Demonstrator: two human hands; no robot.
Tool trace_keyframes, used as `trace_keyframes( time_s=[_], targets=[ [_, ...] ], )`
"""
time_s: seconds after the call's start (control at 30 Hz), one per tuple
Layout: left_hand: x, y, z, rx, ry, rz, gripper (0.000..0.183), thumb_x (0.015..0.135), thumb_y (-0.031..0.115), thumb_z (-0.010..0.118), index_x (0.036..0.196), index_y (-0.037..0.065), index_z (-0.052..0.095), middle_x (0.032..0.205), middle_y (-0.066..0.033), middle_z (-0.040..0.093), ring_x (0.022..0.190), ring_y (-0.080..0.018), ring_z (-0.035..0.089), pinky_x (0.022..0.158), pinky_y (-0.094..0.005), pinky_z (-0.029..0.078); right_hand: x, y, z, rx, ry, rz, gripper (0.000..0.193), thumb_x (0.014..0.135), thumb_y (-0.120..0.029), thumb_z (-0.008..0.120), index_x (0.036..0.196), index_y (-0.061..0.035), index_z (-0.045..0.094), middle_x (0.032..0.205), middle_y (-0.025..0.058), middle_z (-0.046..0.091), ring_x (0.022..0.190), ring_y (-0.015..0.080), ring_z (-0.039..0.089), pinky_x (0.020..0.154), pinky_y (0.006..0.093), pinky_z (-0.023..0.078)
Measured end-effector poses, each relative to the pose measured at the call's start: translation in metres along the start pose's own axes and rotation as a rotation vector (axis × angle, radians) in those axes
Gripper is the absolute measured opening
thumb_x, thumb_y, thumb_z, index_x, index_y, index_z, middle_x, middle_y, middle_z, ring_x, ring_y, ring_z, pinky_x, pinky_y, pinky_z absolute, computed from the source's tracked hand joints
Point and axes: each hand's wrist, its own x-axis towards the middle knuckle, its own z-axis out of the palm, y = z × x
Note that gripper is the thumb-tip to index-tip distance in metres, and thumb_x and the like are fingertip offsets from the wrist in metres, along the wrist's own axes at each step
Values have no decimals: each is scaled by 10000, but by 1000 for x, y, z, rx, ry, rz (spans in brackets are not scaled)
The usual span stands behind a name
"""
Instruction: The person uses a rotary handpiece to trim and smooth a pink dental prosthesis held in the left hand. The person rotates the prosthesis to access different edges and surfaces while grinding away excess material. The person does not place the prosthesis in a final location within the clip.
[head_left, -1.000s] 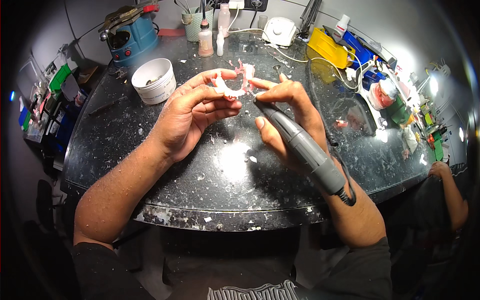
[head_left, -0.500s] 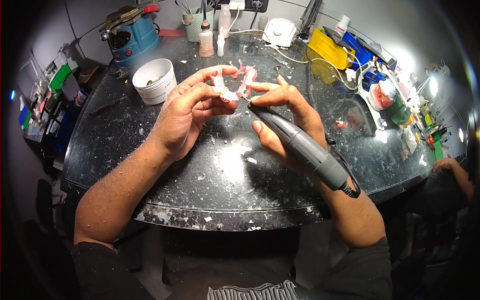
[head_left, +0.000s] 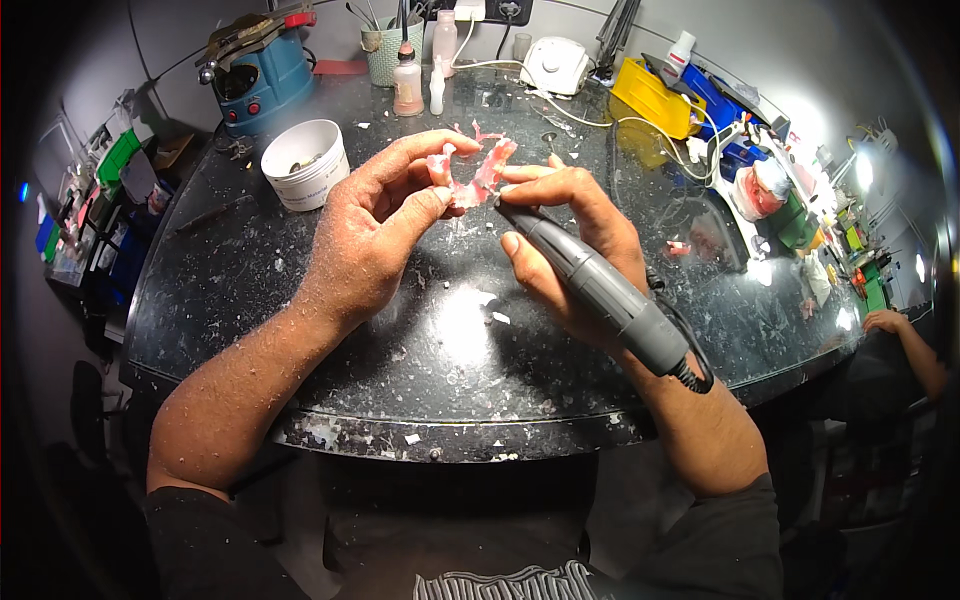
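1. Head view, upper centre of the frame: your left hand (head_left: 375, 235) pinches a pink denture base (head_left: 470, 175) between thumb and fingertips.
2. Your right hand (head_left: 570, 240) grips a grey rotary handpiece (head_left: 600, 290), its tip touching the denture.
3. Upper left, a white tub (head_left: 303, 165) stands on the speckled black bench (head_left: 300, 330).

Left hand (head_left: 375, 235) and right hand (head_left: 570, 250) raised, fingers curled in grip
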Motion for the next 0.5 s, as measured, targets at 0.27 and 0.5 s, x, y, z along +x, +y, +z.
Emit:
trace_keyframes(
  time_s=[0.27,0.5],
  targets=[
    [-3,-2,5,87,-15,58,359,953,42,602,1312,40,606,1276,-59,633,1131,-147,606,1056,-346,447,-1,0,4,41,87,36,326,819,-52,728,1130,-45,629,1067,92,656,1056,216,639,1110,450,364],
    [-3,0,4,102,-21,72,347,962,55,614,1309,43,608,1273,-56,633,1138,-143,607,1053,-343,450,-2,-2,0,60,43,80,315,841,-59,716,1144,-43,632,1129,92,656,1184,221,608,1198,500,267]
  ],
)
